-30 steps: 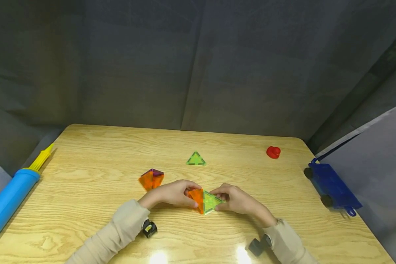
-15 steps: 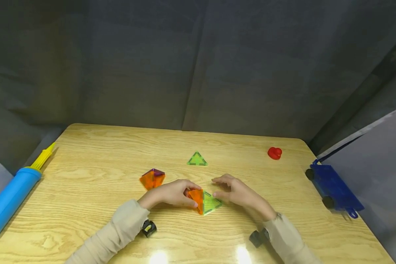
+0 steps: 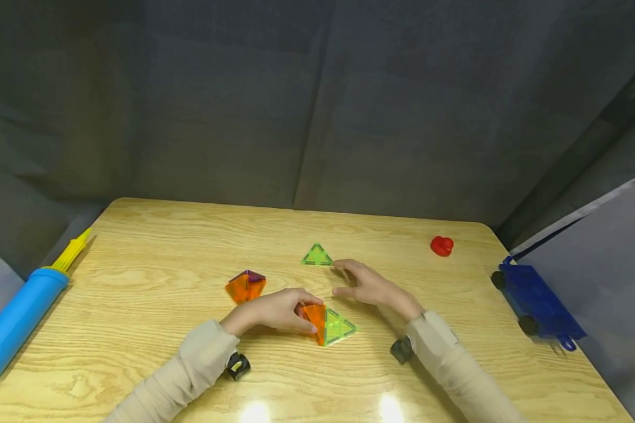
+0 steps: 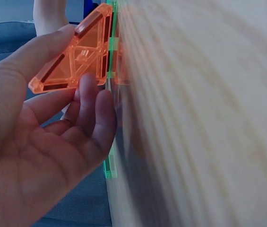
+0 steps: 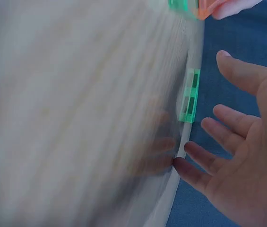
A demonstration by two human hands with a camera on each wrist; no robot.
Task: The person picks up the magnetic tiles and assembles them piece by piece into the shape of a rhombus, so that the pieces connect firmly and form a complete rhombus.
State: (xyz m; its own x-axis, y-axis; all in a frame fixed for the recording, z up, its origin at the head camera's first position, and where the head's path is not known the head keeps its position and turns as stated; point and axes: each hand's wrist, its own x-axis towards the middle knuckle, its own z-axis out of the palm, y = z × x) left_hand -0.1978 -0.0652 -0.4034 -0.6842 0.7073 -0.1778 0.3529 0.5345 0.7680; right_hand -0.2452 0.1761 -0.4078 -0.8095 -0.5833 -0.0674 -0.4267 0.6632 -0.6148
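My left hand (image 3: 284, 310) pinches an orange triangular magnetic tile (image 3: 316, 322) between thumb and fingers, holding it up from the table, as the left wrist view shows. Along its edge a green triangular tile (image 3: 340, 326) lies flat on the table. My right hand (image 3: 367, 284) is spread with nothing in it, its fingertips close to a second green triangular tile (image 3: 316, 255) farther back. In the right wrist view, that hand's fingers (image 5: 223, 135) are apart, and a green tile (image 5: 190, 97) lies on the table beyond them.
Behind my left hand stands an orange and purple tile shape (image 3: 246, 286). A blue pump (image 3: 23, 320) with a yellow nozzle lies at the left edge. Toward the right are a red toy duck (image 3: 441, 246) and a blue wheeled cart (image 3: 540, 302). A dark curtain (image 3: 307, 106) hangs behind the table.
My right hand has let go of the near green tile and moved away and slightly left, toward the far green tile. The left hand has stayed on the orange tile.
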